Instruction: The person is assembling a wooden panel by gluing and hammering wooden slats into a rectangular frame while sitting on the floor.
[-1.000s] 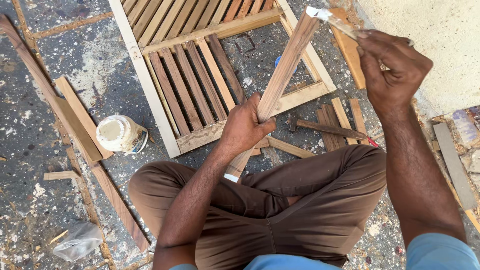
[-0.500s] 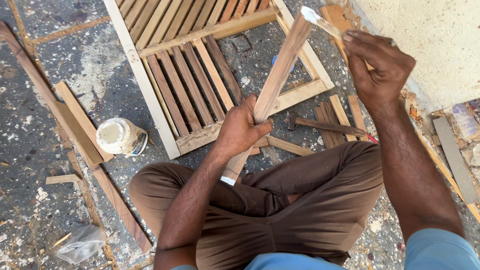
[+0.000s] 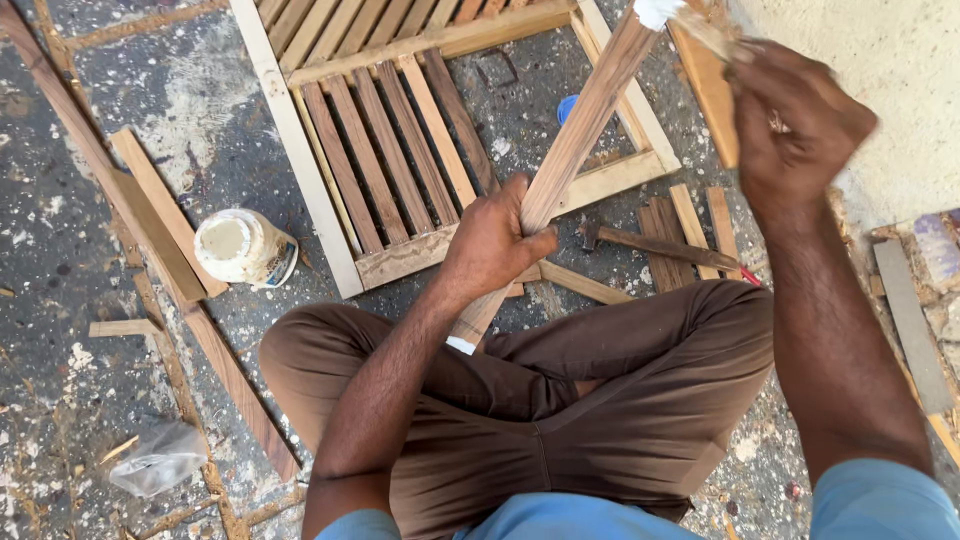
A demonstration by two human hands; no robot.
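Note:
I sit cross-legged on the ground in brown trousers. My left hand (image 3: 495, 240) grips a long wooden slat (image 3: 585, 125) near its lower part and holds it slanted up to the right. White glue coats the slat's top end (image 3: 655, 10). My right hand (image 3: 795, 125), blurred by movement, is closed around a small stick-like applicator (image 3: 715, 35) whose tip sits right beside that glued end.
A slatted wooden frame (image 3: 400, 150) lies on the speckled floor in front of me. A white glue jar (image 3: 240, 248) stands to the left, beside long planks (image 3: 150, 215). A hammer (image 3: 660, 245) and short offcuts lie right of the frame. A crumpled plastic bag (image 3: 160, 458) lies lower left.
The right hand has shifted along the slat's top end, moving the applicator over the glue. The left hand keeps its grip on the slat.

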